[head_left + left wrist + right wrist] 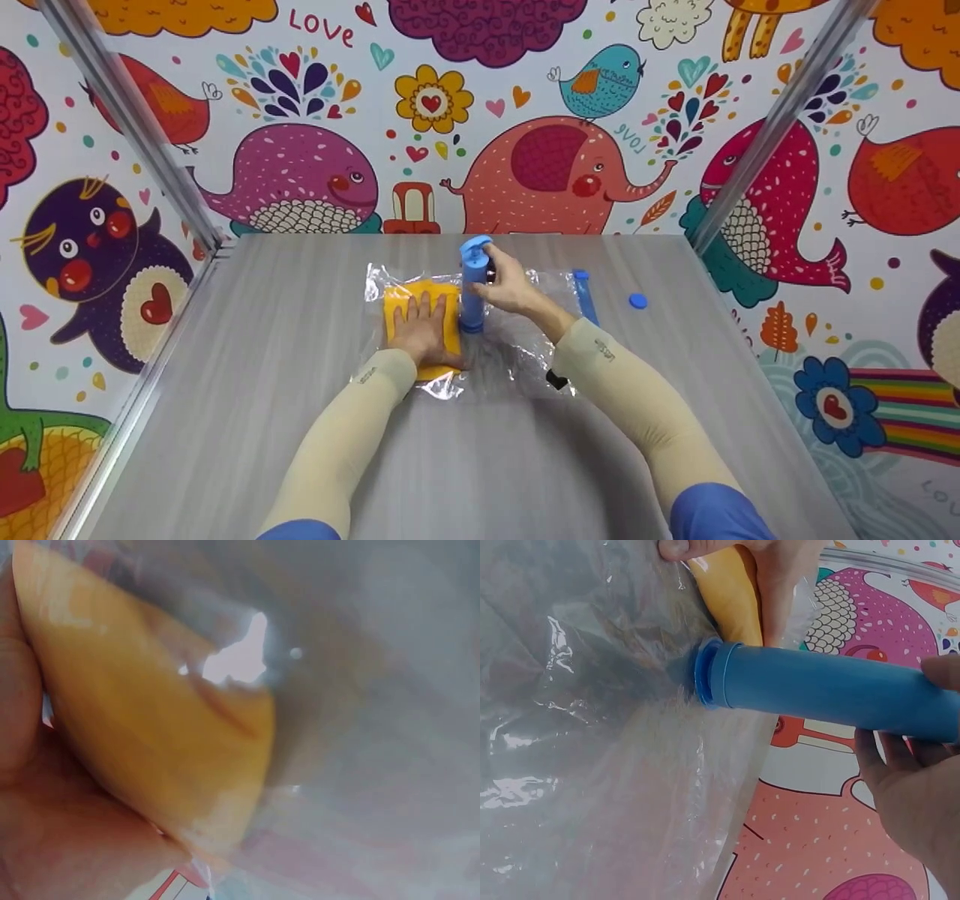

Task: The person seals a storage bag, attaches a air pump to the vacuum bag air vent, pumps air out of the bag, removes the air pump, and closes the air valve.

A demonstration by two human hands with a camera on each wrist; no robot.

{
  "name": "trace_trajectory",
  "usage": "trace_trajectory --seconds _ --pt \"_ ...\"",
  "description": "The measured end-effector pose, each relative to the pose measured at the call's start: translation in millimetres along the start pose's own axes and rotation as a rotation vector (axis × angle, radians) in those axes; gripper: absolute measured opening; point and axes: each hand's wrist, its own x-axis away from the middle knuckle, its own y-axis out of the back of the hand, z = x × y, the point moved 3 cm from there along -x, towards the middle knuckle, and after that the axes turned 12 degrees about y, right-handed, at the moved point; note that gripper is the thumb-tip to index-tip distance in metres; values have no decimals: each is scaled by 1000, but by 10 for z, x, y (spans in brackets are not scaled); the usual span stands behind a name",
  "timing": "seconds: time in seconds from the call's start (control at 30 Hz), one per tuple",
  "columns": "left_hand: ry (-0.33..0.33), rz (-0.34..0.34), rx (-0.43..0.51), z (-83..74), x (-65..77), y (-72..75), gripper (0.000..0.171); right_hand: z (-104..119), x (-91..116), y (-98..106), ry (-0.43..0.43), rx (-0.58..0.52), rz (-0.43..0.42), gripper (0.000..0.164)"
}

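My left hand (pixel 421 331) lies with fingers spread on a folded yellow cloth (pixel 157 742), pressing it through a clear plastic vacuum bag (pixel 517 349). In the right wrist view the foot of a blue hand pump (pixel 802 682) sits on the bag's round blue valve (pixel 704 673), close beside the yellow cloth. My right hand (pixel 511 285) holds the pump's upper barrel, which stands upright in the head view, its handle low against the top. Thumb and fingers (pixel 900 754) wrap the barrel from both sides.
A round blue cap (pixel 637 301) lies on the grey table (pixel 225 412) right of the bag. Along the bag's right end runs a blue strip (pixel 586 298). A small black piece (pixel 556 379) shows by my right sleeve. Patterned walls and metal posts (pixel 750 172) enclose the table.
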Motion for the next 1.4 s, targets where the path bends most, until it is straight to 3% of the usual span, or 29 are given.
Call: trace_trajectory --seconds 0.13,0.37,0.53,0.73,0.93,1.13,1.4 --pt "1 -3 3 -1 0 4 146 -5 2 14 -21 8 -3 69" --pt "-3 -3 11 -4 7 11 145 25 1 -9 -26 139 -47 69" --pt "-7 -3 2 2 17 0 146 17 14 -62 -92 202 -133 70" --pt "-10 -15 -4 1 17 11 145 23 7 -160 -121 197 -267 66" --pt "-18 -14 0 -9 22 13 145 17 21 -235 -139 193 -321 63" --pt "-12 -10 -18 -8 6 12 145 -28 38 -185 -120 209 -300 67" --pt "-4 4 -19 10 -11 0 145 -111 74 -62 25 37 -155 80"
